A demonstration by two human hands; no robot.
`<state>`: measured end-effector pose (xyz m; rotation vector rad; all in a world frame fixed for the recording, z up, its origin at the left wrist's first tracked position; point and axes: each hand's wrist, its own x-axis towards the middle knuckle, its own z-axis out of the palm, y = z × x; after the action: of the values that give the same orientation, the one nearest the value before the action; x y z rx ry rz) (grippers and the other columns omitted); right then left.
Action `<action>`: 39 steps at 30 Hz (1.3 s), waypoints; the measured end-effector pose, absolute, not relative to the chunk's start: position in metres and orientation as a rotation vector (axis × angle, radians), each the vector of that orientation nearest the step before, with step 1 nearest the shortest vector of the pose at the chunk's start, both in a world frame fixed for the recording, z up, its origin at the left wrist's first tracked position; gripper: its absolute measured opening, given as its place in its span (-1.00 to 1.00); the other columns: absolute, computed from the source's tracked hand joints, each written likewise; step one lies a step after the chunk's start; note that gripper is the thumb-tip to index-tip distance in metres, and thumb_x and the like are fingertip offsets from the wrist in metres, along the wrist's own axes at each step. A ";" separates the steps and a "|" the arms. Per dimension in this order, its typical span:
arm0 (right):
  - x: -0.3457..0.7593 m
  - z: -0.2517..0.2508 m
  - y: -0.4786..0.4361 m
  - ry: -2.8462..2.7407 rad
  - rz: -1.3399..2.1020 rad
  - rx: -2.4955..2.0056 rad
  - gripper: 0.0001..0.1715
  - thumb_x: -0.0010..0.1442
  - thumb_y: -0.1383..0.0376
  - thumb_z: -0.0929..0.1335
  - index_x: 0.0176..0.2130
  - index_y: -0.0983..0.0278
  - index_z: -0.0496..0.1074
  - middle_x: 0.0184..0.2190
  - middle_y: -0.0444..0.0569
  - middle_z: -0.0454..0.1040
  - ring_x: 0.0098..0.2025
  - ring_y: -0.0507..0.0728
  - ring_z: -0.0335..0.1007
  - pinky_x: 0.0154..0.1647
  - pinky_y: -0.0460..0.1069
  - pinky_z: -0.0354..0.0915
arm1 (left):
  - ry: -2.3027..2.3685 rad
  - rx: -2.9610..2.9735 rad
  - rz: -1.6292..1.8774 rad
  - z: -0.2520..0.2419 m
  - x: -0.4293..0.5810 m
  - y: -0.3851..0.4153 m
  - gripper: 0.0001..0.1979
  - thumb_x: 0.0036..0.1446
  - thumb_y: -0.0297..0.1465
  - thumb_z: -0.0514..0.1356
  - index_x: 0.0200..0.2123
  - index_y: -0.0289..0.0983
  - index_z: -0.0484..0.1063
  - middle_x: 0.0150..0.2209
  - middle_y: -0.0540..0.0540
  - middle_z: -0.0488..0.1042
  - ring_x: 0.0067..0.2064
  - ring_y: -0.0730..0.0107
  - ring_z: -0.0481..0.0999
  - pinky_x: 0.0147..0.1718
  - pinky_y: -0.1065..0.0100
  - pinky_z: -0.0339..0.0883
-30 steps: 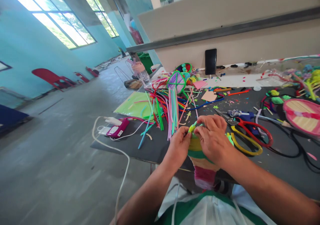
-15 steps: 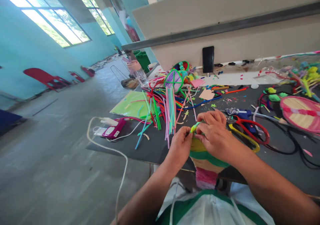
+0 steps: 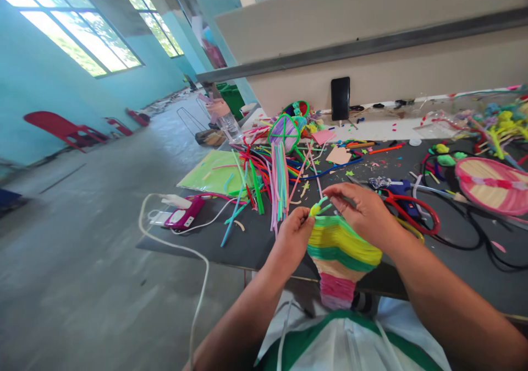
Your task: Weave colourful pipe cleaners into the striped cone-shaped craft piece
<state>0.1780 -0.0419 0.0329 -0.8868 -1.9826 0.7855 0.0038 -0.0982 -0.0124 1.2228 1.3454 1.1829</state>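
Observation:
My left hand (image 3: 295, 230) pinches a small twisted yellow and light green pipe cleaner (image 3: 315, 208) between thumb and fingertips. To its right, my right hand (image 3: 361, 208) is closed with thumb and finger at the light green end of that twist. Just beneath both hands is a striped pipe-cleaner piece (image 3: 344, 244) in yellow, green, beige and pink, wide at the top and narrow below. Its lower part reaches past the table's front edge, toward my lap. Red-handled scissors (image 3: 431, 219) lie beside my right hand, their blades partly hidden behind it.
Loose pipe cleaners (image 3: 278, 189) and a green plastic packet (image 3: 210, 173) lie left of centre. A purple power strip (image 3: 184, 212) with a white cable sits at the left edge. A phone (image 3: 340, 98) leans at the back; a pink oval piece (image 3: 493, 186) is at right.
My hands have drawn slightly apart, and my right hand has shifted off the yellow-green twist to its end. More of the striped piece now shows beneath them.

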 end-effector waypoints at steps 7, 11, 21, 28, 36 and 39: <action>0.181 0.034 -0.043 -2.084 0.553 -0.843 -0.84 0.19 0.37 0.32 -0.17 0.29 0.42 -0.24 0.01 0.47 -0.15 0.13 0.37 -0.12 0.03 0.26 | 1.483 1.346 1.204 -0.007 0.008 -0.099 -0.84 0.13 -0.31 0.12 -0.33 -0.30 0.35 -0.46 0.03 0.28 -0.42 0.47 0.25 -0.44 0.42 0.12; 0.182 0.041 -0.051 -2.309 0.218 -0.817 -0.90 0.16 0.36 0.37 -0.39 0.23 0.49 -0.26 -0.03 0.42 -0.14 0.17 0.27 -0.08 0.11 0.11 | 1.612 1.457 1.177 -0.003 0.009 -0.100 -0.90 0.11 -0.39 0.10 -0.36 -0.30 0.36 -0.47 0.03 0.30 -0.42 0.46 0.27 -0.43 0.41 0.12; 0.163 0.042 -0.059 -2.421 0.369 -1.061 -0.87 0.11 0.38 0.32 -0.40 0.27 0.49 -0.21 -0.03 0.41 -0.11 0.13 0.30 -0.07 0.10 0.02 | 1.690 1.643 1.204 -0.001 0.010 -0.102 -0.93 0.06 -0.52 0.10 -0.43 -0.29 0.35 -0.46 0.02 0.36 -0.39 0.46 0.32 -0.39 0.44 0.14; 0.141 0.097 -0.066 -2.775 0.104 -1.174 -0.80 0.02 0.37 0.28 -0.44 0.38 0.49 -0.31 0.11 0.46 -0.18 0.21 0.31 -0.16 0.12 0.10 | 1.569 1.630 1.247 -0.018 0.010 -0.097 -0.91 -0.03 -0.55 0.09 -0.45 -0.30 0.36 -0.46 -0.02 0.40 -0.38 0.42 0.34 -0.41 0.43 0.15; 0.168 0.127 -0.044 -1.951 0.897 -0.892 -0.70 0.12 0.21 0.32 -0.15 0.27 0.48 -0.27 -0.05 0.47 -0.27 0.07 0.36 -0.27 -0.03 0.26 | 1.248 1.234 1.281 0.015 -0.016 -0.081 -0.78 -0.02 -0.27 0.24 -0.39 -0.31 0.39 -0.49 0.01 0.40 -0.46 0.46 0.36 -0.46 0.44 0.22; 0.181 0.102 -0.029 -1.766 1.327 -0.846 -0.61 0.09 0.22 0.37 -0.06 0.26 0.45 -0.11 -0.01 0.48 -0.18 0.06 0.39 -0.17 -0.04 0.28 | 1.112 1.301 1.150 0.046 -0.025 -0.067 -0.71 -0.07 -0.21 0.29 -0.39 -0.33 0.41 -0.50 0.01 0.41 -0.47 0.48 0.37 -0.46 0.44 0.23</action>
<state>0.1811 -0.0293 0.1020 -0.8463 -1.7656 1.3265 -0.0247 -0.0668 0.0464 1.3010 1.1118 1.1501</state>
